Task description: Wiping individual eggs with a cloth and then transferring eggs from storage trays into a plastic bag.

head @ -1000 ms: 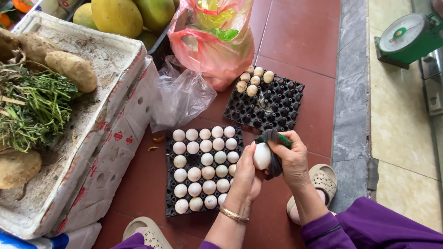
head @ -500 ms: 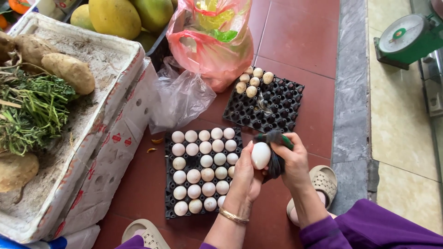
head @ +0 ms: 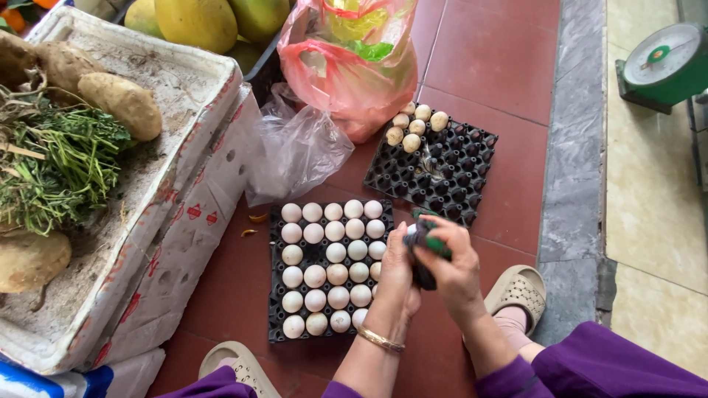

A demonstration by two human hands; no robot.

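Observation:
My left hand (head: 394,269), with a gold bangle on the wrist, cups a white egg (head: 410,230) that is almost hidden. My right hand (head: 457,273) presses a dark cloth with a green part (head: 424,247) against that egg. Both hands hover over the right edge of a black egg tray (head: 275,333) filled with several white eggs (head: 324,254). Behind it lies a second black tray (head: 450,177) that holds a few smaller tan eggs (head: 415,125) in its far left corner.
A white foam box (head: 184,214) at the left carries tubers and green herbs. A pink plastic bag (head: 346,74) and a clear bag (head: 295,155) lie behind the trays. A green scale (head: 664,66) stands far right. My sandalled feet (head: 516,291) rest on red tiles.
The egg was plainly visible between my hands. Now my right hand and the cloth have closed over it, covering most of it.

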